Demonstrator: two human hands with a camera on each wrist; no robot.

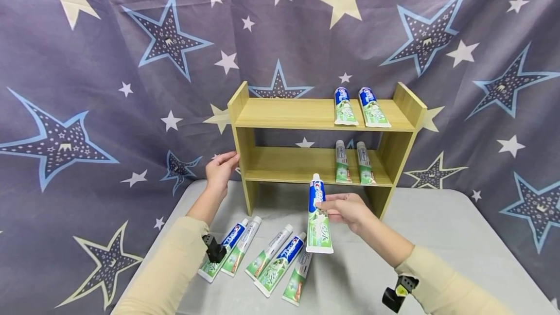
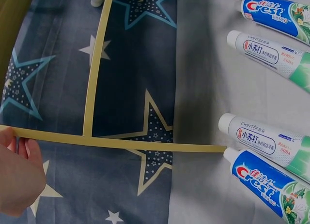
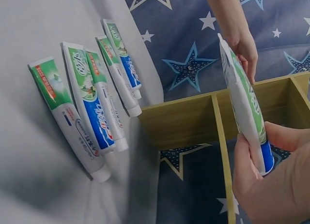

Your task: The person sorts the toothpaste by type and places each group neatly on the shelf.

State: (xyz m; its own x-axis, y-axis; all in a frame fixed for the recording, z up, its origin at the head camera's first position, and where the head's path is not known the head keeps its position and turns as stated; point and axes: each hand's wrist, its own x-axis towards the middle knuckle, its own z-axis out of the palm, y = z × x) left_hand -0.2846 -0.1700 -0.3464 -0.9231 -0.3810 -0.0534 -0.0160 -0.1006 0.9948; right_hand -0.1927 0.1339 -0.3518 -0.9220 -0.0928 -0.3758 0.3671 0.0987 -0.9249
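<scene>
Head view: left wrist camera [image 1: 214, 250] blocks part of leftmost Crest tube [image 1: 234, 236]; right hand [image 1: 347, 210] has fingers hidden behind held Crest tube [image 1: 320, 225]; lower-shelf tubes [image 1: 341, 162] print too small to read. Left wrist view: left hand [image 2: 20, 178] cut by left edge, Cwinter baking soda tubes [image 2: 264, 141] cut by right. Right wrist view: held tube's cap hidden.

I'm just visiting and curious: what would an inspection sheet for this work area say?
Surface: gray table; five toothpaste tubes lie on it.
Job's things: wooden shelf; two blue-and-green tubes on its upper board, two white-and-green tubes on the lower.
Clutter: nothing seen.
Grippers: a person's bare hands; left hand touches the shelf's side, right hand holds another blue-and-green tube.
Cables: nothing seen.
Surroundings: star-patterned cloth behind the shelf.
</scene>
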